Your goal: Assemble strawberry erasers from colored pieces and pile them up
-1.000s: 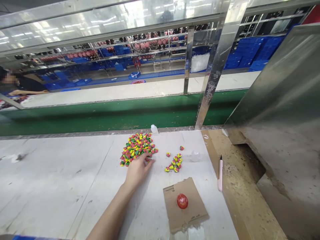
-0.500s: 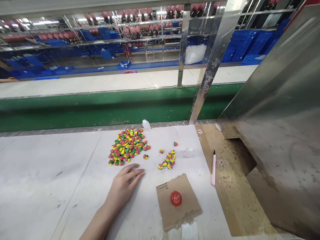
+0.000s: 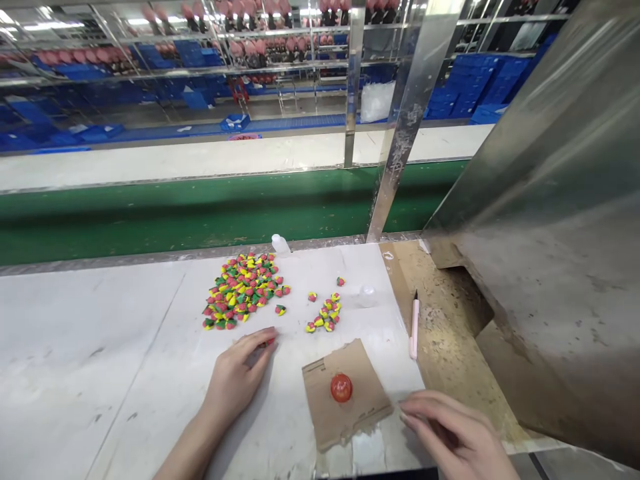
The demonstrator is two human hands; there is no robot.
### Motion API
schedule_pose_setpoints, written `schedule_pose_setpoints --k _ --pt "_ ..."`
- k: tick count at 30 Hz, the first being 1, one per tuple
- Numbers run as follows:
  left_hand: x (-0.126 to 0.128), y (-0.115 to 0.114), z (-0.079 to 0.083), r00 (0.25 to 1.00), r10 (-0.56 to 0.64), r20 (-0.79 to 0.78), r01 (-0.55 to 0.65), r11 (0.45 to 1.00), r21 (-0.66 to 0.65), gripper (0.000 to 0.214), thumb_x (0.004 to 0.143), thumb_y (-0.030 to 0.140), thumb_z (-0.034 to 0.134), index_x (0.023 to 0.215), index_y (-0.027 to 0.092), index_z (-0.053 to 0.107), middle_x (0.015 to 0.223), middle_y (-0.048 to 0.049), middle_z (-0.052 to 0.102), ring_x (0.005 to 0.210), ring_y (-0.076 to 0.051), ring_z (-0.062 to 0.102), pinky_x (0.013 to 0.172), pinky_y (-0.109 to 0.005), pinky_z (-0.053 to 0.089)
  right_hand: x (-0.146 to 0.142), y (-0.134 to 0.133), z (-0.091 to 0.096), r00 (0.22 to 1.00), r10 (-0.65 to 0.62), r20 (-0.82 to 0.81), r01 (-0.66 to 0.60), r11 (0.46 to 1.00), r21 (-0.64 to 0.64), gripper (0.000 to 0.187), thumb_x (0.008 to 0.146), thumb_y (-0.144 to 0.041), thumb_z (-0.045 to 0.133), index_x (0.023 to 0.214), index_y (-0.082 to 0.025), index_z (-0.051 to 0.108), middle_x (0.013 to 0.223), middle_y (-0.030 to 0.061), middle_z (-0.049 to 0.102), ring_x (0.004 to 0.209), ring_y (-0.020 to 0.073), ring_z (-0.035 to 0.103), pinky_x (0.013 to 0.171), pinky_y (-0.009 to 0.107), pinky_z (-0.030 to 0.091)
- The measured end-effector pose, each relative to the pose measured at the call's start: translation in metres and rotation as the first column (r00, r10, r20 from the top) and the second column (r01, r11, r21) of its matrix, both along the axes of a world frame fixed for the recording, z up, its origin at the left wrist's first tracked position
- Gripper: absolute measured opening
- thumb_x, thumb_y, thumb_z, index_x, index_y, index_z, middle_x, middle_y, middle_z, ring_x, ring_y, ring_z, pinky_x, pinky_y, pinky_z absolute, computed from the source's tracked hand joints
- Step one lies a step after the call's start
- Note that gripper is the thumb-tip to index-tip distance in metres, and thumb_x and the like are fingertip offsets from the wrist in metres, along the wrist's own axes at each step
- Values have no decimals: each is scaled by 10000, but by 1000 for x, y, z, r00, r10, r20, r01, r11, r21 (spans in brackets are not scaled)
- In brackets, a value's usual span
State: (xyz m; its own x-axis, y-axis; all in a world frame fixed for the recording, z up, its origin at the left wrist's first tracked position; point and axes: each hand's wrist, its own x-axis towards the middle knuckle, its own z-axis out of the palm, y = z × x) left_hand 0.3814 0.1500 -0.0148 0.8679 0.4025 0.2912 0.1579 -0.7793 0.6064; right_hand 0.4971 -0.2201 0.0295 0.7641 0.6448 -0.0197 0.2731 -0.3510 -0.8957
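My left hand [image 3: 239, 370] is closed in a pinch low over the white table, with a small red-and-green piece [image 3: 268, 343] showing at the fingertips. Beyond it lies a heap of small pink, yellow and green pieces [image 3: 245, 290]. Several more such pieces [image 3: 326, 312] form a loose cluster to the right. A square of brown cardboard [image 3: 320, 417] bears a round, glossy red blob [image 3: 341, 387]. Right of the cardboard, my right hand [image 3: 450, 430] has thumb and forefinger pinched together; whatever they hold is too small to name.
A pink pen [image 3: 415, 327] lies along the right edge of the white sheet. At the back edge a small white bottle [image 3: 281, 244] leans over. A metal panel [image 3: 550, 247] slopes along the right, and a metal post [image 3: 395, 153] rises behind the table.
My right hand has come into view at the lower right. My left hand's fingers, earlier stretched out, now pinch a small piece. The view has shifted slightly.
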Motion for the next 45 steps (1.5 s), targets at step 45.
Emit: schedule_pose_setpoints --k 45 --pt "-13 -129 46 889 -208 408 458 403 -792 194 914 405 798 1101 415 850 593 53 441 520 -117 433 481 -240 378 -58 85 9 291 304 -907 245 893 378 576 686 -649 932 831 -171 644 514 -130 410 377 3 252 358 149 195"
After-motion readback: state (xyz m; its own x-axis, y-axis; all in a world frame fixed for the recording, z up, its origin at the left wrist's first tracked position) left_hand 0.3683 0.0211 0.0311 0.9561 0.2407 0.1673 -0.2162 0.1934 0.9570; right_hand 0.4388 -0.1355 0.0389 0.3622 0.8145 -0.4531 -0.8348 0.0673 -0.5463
